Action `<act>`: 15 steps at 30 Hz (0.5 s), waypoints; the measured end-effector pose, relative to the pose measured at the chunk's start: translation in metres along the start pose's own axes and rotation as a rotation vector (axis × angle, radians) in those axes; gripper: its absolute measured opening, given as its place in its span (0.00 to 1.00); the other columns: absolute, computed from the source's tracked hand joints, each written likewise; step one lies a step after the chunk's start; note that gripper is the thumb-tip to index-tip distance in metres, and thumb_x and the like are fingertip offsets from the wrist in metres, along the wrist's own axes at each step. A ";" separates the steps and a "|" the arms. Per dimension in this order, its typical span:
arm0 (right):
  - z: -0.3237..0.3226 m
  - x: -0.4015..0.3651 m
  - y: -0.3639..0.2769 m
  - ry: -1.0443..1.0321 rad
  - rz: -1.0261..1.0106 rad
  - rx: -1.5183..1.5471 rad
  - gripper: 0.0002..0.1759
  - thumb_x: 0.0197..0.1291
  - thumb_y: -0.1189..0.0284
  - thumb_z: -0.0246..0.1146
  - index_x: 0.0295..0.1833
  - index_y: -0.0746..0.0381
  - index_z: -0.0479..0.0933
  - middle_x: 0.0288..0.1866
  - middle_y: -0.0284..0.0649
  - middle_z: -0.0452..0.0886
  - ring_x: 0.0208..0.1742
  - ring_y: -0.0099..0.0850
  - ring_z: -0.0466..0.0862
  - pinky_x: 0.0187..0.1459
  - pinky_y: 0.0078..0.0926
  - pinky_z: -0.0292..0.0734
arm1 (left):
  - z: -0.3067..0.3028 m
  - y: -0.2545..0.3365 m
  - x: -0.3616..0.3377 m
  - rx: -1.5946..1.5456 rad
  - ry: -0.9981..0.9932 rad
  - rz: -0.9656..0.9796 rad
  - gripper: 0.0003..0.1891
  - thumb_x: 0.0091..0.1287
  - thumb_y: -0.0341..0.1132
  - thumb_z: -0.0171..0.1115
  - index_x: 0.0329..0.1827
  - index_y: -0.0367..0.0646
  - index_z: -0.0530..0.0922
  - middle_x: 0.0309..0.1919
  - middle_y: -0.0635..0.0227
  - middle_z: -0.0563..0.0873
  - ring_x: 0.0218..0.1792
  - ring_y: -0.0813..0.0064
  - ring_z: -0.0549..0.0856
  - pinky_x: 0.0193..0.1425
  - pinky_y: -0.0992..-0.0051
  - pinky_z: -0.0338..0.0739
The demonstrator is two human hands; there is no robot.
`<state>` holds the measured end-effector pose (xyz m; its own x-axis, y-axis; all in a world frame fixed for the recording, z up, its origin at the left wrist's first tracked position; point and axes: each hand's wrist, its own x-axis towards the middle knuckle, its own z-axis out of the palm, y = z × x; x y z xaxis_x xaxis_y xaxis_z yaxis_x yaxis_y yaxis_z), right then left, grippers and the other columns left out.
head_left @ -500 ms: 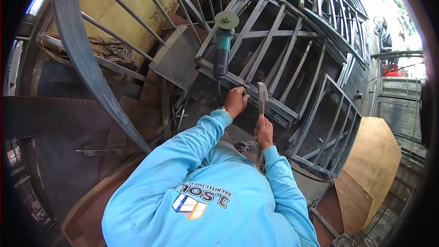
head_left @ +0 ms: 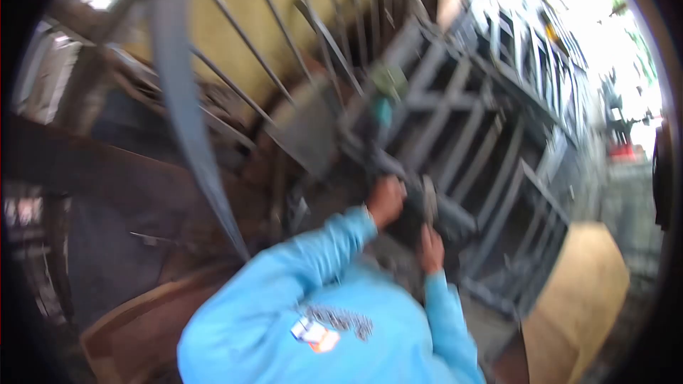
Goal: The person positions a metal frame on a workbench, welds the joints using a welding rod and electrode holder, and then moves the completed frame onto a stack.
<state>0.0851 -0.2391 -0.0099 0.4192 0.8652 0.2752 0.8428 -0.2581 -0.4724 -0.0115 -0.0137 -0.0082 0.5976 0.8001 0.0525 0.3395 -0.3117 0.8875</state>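
Observation:
My right hand (head_left: 431, 250) is wrapped round the handle of a hammer (head_left: 429, 195), its head up beside the near metal bars. Just left of it, my left hand (head_left: 386, 201) is closed at the edge of those bars. Whatever its fingers pinch is too small and blurred to name. Beyond my left hand an angle grinder (head_left: 384, 112) with a greenish disc lies on the metal frame (head_left: 449, 206). Motion smears the whole picture.
Welded barred frames (head_left: 523, 50) are stacked at the upper right. A curved metal strip (head_left: 183, 99) with rods arches over the left side. Plywood (head_left: 587, 284) leans at the lower right, and dark sheets (head_left: 107, 178) stand at the left.
The view has tilted, so the scene sits lower and further right and is now blurred. My right hand still grips the hammer; my left stays by the bars.

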 end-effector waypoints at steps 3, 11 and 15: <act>-0.029 0.009 -0.009 -0.291 0.450 0.353 0.17 0.54 0.63 0.72 0.42 0.65 0.82 0.34 0.54 0.85 0.38 0.57 0.86 0.41 0.49 0.80 | -0.050 0.012 -0.016 -0.156 0.004 0.047 0.09 0.74 0.31 0.57 0.47 0.37 0.84 0.40 0.50 0.88 0.43 0.46 0.87 0.50 0.55 0.81; -0.032 0.013 0.031 -0.596 0.301 -0.265 0.29 0.59 0.53 0.71 0.63 0.54 0.82 0.52 0.46 0.89 0.52 0.46 0.88 0.54 0.45 0.81 | -0.132 0.021 -0.056 -0.238 -0.269 -0.141 0.21 0.78 0.34 0.54 0.72 0.52 0.77 0.32 0.51 0.88 0.29 0.60 0.87 0.41 0.61 0.80; 0.000 0.029 0.076 -0.627 0.219 -0.445 0.32 0.61 0.48 0.70 0.68 0.50 0.79 0.64 0.41 0.84 0.65 0.42 0.82 0.61 0.43 0.78 | -0.159 0.020 -0.066 -0.249 -0.280 -0.195 0.20 0.78 0.34 0.55 0.72 0.50 0.77 0.50 0.52 0.90 0.43 0.65 0.90 0.57 0.65 0.81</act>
<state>0.1615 -0.2338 -0.0381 0.4347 0.8211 -0.3699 0.8742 -0.4834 -0.0459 -0.1599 0.0091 0.0787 0.7259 0.6506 -0.2231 0.3000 -0.0076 0.9539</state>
